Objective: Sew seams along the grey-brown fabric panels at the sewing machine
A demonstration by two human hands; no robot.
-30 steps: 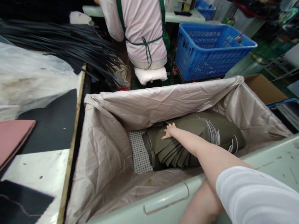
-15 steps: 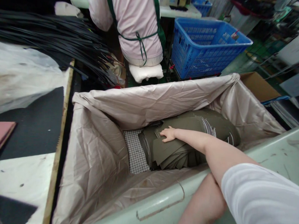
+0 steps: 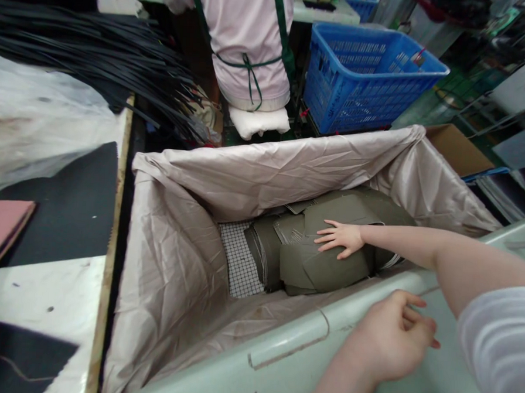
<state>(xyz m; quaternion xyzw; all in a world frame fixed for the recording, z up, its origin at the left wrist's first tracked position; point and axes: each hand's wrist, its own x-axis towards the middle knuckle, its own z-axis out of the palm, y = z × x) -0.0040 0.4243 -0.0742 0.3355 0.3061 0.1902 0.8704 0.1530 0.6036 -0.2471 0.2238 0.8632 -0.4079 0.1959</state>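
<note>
Olive-green cut fabric pieces (image 3: pixel 329 270) lie in overlapping stacks at the bottom of a bin lined with beige cloth (image 3: pixel 171 262). My right hand (image 3: pixel 342 239) rests flat on top of them, palm down with fingers spread. Over the pale green table edge (image 3: pixel 289 350), nearer to me, hovers my left hand (image 3: pixel 396 335). Its fingers are loosely bent and somewhat apart, and nothing shows in them. White-and-black grid material (image 3: pixel 239 260) shows on the bin floor left of the stacks.
Behind the bin sits a co-worker (image 3: pixel 252 49) with a green apron tie, back turned. A blue plastic basket (image 3: pixel 361 78) stands beyond the bin's far side. Black strips (image 3: pixel 76 52) and dark sheets (image 3: pixel 68 204) lie on the left table. A cardboard box (image 3: pixel 458 148) is at right.
My right hand has slid right across the green pieces, and the top ones now lie flatter. My left hand has come out from under my right arm into view.
</note>
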